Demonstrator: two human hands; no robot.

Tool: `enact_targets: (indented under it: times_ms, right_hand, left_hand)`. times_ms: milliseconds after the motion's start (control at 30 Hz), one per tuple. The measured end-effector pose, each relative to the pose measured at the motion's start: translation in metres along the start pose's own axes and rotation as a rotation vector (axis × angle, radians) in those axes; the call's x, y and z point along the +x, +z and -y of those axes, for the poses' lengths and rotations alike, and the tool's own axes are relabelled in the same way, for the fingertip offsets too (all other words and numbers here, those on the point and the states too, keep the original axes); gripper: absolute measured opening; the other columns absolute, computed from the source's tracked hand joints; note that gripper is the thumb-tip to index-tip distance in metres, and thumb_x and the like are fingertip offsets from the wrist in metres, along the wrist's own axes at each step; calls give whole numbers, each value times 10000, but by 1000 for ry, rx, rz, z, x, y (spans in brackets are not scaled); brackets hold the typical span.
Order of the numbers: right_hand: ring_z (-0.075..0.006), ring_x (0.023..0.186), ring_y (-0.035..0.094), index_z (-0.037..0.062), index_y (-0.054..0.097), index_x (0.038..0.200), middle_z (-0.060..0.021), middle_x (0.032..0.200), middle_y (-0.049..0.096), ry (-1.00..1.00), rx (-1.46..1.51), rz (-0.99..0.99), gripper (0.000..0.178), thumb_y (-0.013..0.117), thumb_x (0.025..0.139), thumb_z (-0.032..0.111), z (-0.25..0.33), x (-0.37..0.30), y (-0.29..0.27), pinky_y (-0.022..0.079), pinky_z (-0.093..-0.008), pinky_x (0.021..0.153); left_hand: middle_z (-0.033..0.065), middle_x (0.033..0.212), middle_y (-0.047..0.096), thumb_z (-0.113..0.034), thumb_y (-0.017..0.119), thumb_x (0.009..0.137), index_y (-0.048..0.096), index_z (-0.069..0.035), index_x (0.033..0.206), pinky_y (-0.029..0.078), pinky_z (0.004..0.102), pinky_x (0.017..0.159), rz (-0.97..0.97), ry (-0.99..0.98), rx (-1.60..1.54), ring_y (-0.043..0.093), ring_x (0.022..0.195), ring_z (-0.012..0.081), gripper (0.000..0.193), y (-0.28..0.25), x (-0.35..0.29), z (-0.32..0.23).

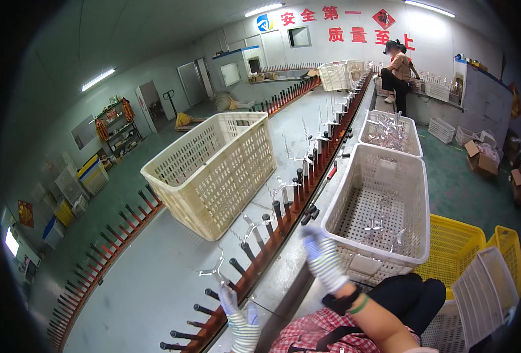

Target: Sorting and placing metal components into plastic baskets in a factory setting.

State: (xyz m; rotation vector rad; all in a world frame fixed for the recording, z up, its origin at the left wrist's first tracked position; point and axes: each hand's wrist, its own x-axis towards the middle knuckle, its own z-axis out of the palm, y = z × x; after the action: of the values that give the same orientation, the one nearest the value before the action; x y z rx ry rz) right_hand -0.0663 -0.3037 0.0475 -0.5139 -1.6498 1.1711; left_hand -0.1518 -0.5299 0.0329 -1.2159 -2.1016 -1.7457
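My left hand (241, 325), in a striped glove, is at the near end of a peg row, thumb and fingers apart. Its fingertips reach the lower end of a silver branched metal part (214, 272) with a thin wavy rod sticking up. Farther along the row stand more such parts, one (254, 225) just beyond. My right hand (326, 260), gloved too, is raised beside a white basket (378, 267). Its fingertips, blurred, are just short of small black pieces (310, 215) on the metal ledge; whether they pinch anything is unclear.
A big cream crate (225, 176) stands on the grey table (154, 265). Black-tipped pegs (95, 250) line its far side. A basket of silver parts (390, 132) sits beyond the white one. Yellow crates (454, 238) are at my right. Another person (397, 70) sits farther down.
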Motion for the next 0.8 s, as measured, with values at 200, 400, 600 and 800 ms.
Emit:
enact_targets:
  times_ms: [200, 400, 600, 800]
  right_hand:
    - [-302, 885, 575, -7, 546, 1022, -172, 951, 596, 89, -129, 288, 297, 583, 787, 171, -3, 3, 125, 452, -348, 775]
    - [-194, 867, 560, -1, 560, 1003, -121, 1085, 577, 21, 373, 142, 195, 512, 839, 92, 71, 13, 69, 449, -278, 767]
    - [-261, 1000, 524, -14, 452, 1158, -173, 1100, 535, 91, -90, -291, 406, 508, 851, 246, -9, 40, -96, 415, -338, 861]
    - [-327, 1080, 432, 79, 613, 934, -129, 1041, 539, -6, -1508, 171, 524, 655, 604, 484, 17, -17, -143, 216, -545, 978]
  left_hand:
    - [183, 1228, 426, -69, 444, 847, 327, 39, 1266, 320, 320, 940, -258, -386, -132, 420, 1099, 243, 449, -15, 29, 19]
    - [161, 1061, 550, -243, 515, 838, 542, 14, 959, 434, 326, 809, -429, 91, -251, 542, 905, 208, 286, -30, 68, 12]
    - [177, 1209, 485, -141, 490, 880, 392, 24, 1260, 370, 307, 914, 63, -273, -301, 464, 1108, 214, 426, 82, 85, -10]
    - [229, 1180, 475, -72, 460, 870, 512, -7, 1120, 369, 362, 897, -218, 61, 547, 445, 1082, 302, 264, 128, 91, 43]
